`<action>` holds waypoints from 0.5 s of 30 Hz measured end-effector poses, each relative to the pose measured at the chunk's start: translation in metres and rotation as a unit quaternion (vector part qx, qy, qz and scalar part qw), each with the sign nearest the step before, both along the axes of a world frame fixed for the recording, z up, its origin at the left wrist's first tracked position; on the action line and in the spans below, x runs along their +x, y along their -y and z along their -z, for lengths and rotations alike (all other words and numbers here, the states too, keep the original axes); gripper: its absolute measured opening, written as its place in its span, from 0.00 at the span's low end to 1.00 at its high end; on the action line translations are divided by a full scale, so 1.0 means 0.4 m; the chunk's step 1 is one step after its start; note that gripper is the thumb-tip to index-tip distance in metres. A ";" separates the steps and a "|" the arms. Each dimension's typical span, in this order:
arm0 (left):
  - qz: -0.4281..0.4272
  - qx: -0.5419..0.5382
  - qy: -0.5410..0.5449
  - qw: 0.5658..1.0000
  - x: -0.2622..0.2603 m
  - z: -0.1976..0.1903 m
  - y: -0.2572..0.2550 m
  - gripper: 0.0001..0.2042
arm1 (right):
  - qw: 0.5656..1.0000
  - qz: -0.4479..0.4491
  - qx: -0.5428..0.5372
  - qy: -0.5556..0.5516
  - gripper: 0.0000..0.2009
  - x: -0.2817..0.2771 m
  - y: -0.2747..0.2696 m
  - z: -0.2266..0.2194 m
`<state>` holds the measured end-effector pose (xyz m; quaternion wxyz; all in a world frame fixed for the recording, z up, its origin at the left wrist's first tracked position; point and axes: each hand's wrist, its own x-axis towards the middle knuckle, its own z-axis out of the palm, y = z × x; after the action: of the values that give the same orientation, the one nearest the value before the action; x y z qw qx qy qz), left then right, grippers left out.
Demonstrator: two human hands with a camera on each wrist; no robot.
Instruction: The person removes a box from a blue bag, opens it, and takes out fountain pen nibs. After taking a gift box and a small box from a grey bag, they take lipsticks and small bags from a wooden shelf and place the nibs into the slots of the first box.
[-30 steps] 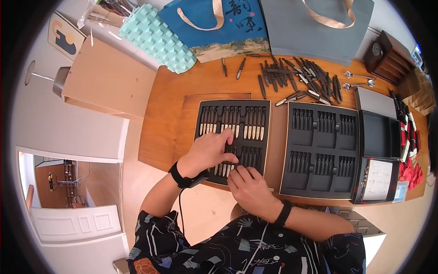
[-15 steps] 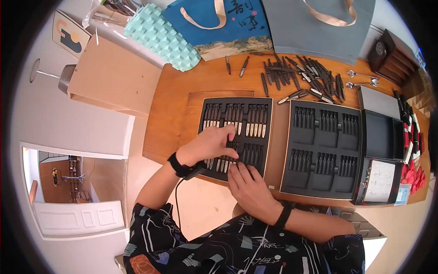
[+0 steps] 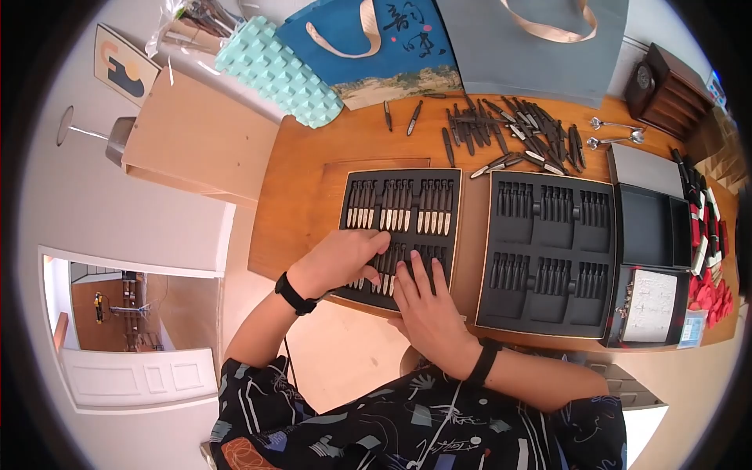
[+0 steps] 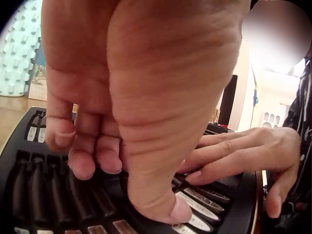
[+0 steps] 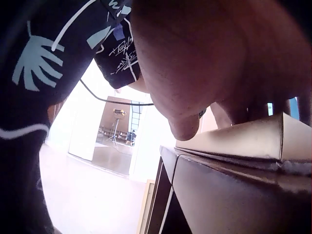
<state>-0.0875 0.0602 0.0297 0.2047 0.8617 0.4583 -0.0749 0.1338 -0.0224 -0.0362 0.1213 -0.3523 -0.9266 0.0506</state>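
My left hand (image 3: 337, 262) hovers low over the front left part of a black foam tray (image 3: 457, 204). Its fingers are loosely bent, and the thumb touches a slim dark piece with a silver leaf-shaped end (image 4: 201, 223). On the front right part of that tray rests my right hand (image 3: 435, 313), its fingers nearly straight on the slots. Between the two hands, several silver-ended pieces (image 3: 384, 283) lie in a row. The back slots hold more silver-ended pieces (image 3: 398, 218). Both palms are hidden in the head view.
A second foam tray (image 3: 551, 243) with dark slots stands to the right. Behind lies a pile of loose dark pieces (image 3: 548, 129). Farther right are a black box (image 3: 646, 215) and red items (image 3: 709, 294). Paper bags (image 3: 540, 55) and a mint textured object (image 3: 274, 70) stand behind.
The right hand's fingers have straightened and moved up onto the tray; before, they were bent near its front edge. The left hand has shifted slightly left and toward the body.
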 end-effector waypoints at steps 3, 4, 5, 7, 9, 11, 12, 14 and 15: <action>0.002 -0.031 -0.023 0.999 0.012 -0.021 -0.022 0.23 | 1.000 0.009 -0.002 0.010 0.36 -0.003 0.006 0.002; -0.012 -0.076 -0.037 0.996 0.016 -0.028 -0.035 0.22 | 0.999 0.014 -0.026 -0.016 0.35 -0.006 0.011 0.003; -0.004 -0.073 -0.036 0.997 0.014 -0.036 -0.057 0.22 | 0.998 0.019 -0.050 -0.041 0.35 -0.004 0.015 0.007; -0.024 -0.119 0.032 0.992 0.006 -0.046 -0.127 0.19 | 0.997 0.017 -0.051 -0.059 0.34 0.009 0.021 0.016; -0.093 -0.020 0.082 0.992 0.021 -0.033 -0.222 0.14 | 0.997 -0.009 -0.027 -0.073 0.32 0.021 0.028 0.019; -0.151 0.076 0.111 0.979 0.046 -0.022 -0.297 0.13 | 0.997 -0.008 -0.024 -0.080 0.31 0.027 0.030 0.023; -0.147 0.124 0.129 0.973 0.043 0.007 -0.343 0.14 | 0.996 -0.005 -0.021 -0.089 0.30 0.029 0.028 0.025; -0.200 0.233 0.133 0.943 0.074 0.056 -0.509 0.15 | 0.996 -0.010 -0.018 -0.087 0.30 0.034 0.031 0.027; -0.194 0.234 0.137 0.943 0.083 0.079 -0.549 0.15 | 0.996 -0.017 -0.019 -0.087 0.29 0.036 0.032 0.026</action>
<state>-0.0543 0.2798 -0.0018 0.0686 0.7815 0.5888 0.1943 0.1484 -0.0351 -0.0467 0.1943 -0.3332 -0.9171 0.1008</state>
